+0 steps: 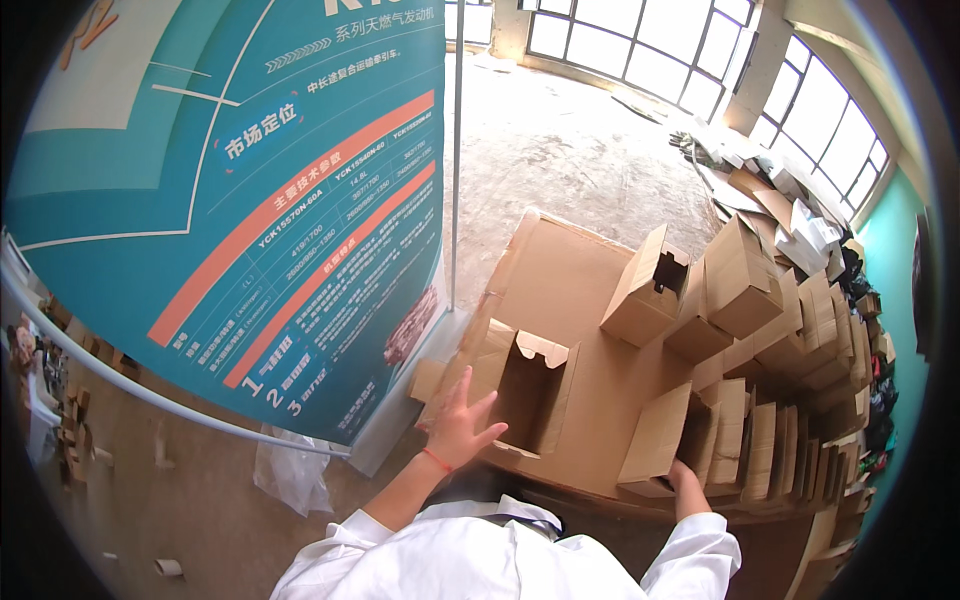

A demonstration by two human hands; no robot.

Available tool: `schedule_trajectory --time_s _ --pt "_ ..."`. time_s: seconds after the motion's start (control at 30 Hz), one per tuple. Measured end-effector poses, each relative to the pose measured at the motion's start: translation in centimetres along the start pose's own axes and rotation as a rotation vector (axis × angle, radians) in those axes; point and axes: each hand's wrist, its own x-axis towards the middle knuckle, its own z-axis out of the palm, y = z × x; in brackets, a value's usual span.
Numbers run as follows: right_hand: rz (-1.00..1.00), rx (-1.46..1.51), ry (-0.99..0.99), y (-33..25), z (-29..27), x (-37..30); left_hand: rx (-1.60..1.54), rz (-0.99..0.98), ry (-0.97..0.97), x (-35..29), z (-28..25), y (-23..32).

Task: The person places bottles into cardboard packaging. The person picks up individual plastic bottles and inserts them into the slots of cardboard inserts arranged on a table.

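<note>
- The left hand [462,425] lay flat, fingers spread, against the near left wall of an open box [530,392] and held nothing.
- The right hand [688,480] reached among flat cartons [760,445] at the near right; I could not tell its grip.
- Several folded boxes [740,290] were already piled at the far right on a cardboard sheet [560,275].
- Judging by this, many cartons remained unfolded.

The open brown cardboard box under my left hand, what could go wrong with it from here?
The open brown cardboard box stands near the cardboard sheet's front edge; a push from the left hand might tip it off. The right hand reaches into the row of upright folded cartons, which lean together and could topple. The stacked boxes behind look loosely piled and might slide.
</note>
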Motion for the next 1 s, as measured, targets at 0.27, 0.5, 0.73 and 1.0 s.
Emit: schedule_trajectory --time_s 0.27,0.5,0.73,1.0 --pt "-0.202 -0.085 0.744 -7.8 -2.2 -5.3 -0.028 -0.036 -0.012 0.0 -1.0 0.9" --pt "-0.034 0.025 0.048 -12.7 -6.8 -8.1 -0.168 -0.006 0.074 -0.4 -1.4 1.0" --pt "0.114 -0.148 -0.294 -16.9 -8.3 -11.1 -0.182 -0.036 0.084 -0.7 -1.1 1.1" --pt "-0.045 -0.692 0.040 -6.9 -1.1 -4.0 0.119 -0.026 -0.019 -1.6 -1.1 2.5"
